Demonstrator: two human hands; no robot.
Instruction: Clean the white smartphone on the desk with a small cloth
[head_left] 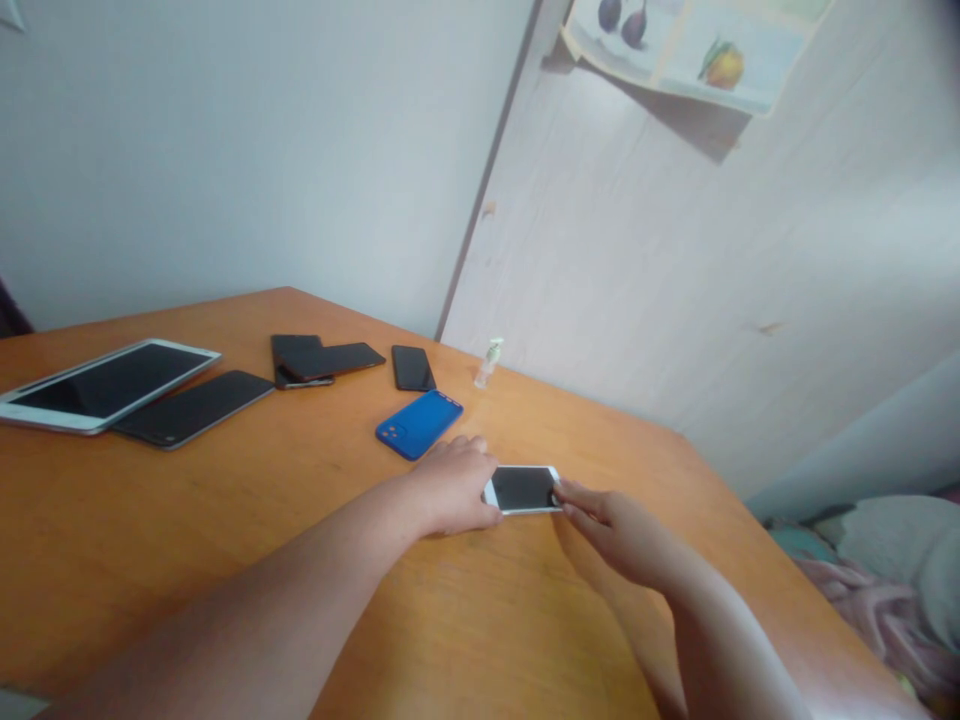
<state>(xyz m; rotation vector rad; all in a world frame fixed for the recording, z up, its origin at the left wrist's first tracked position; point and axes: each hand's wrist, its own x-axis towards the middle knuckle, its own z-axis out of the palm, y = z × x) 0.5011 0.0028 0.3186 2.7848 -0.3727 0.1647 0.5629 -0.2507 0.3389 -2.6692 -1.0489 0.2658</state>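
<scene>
A white smartphone (525,489) with a dark screen lies face up, low over or on the wooden table, between my two hands. My left hand (455,487) is closed around its left end, the thumb at the near edge and the fingers partly hidden. At the right end my right hand (611,525) pinches the phone with thumb and fingertips near the home button. Just beyond my left hand rests a blue phone case (420,424), its camera cutouts toward the left.
Behind the case lie a small black phone (412,368) and a clear pump bottle (489,364). Two dark phones overlap, one (334,360) on top. A white tablet (112,382) partly covers a black tablet (199,408) at left. Walls border the wooden table (480,620); fabric (877,600) lies right.
</scene>
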